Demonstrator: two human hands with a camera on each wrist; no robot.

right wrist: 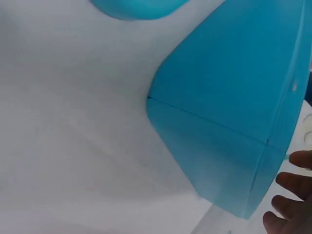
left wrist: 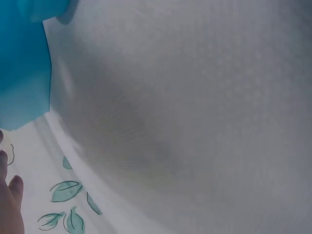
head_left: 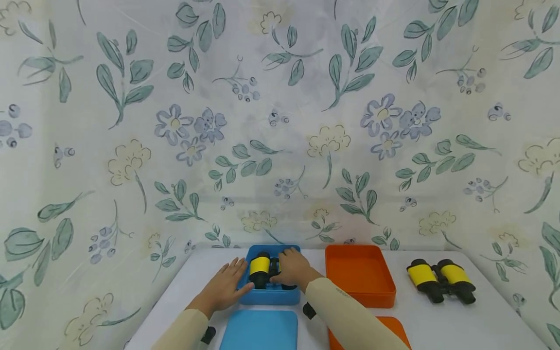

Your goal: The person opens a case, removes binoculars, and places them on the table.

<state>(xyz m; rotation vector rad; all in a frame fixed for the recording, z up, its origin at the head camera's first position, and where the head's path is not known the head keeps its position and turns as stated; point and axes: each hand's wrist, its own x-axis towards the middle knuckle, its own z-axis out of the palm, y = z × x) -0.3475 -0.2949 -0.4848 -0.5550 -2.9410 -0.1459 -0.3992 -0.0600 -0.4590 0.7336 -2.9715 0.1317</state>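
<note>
Black and yellow binoculars lie inside a blue box in the head view. My right hand is over their right barrel and grips it, covering most of that half. Beside the box's left wall is my left hand, its fingers straight and its thumb spread toward the front left corner. The right wrist view shows the box wall close up, with fingertips by the rim. The left wrist view shows the box and part of a hand at the lower left.
A light blue lid lies in front of the blue box. To the right stands an orange box, with an orange lid partly under my right sleeve. A second pair of binoculars rests at the table's right. A flowered cloth hangs behind.
</note>
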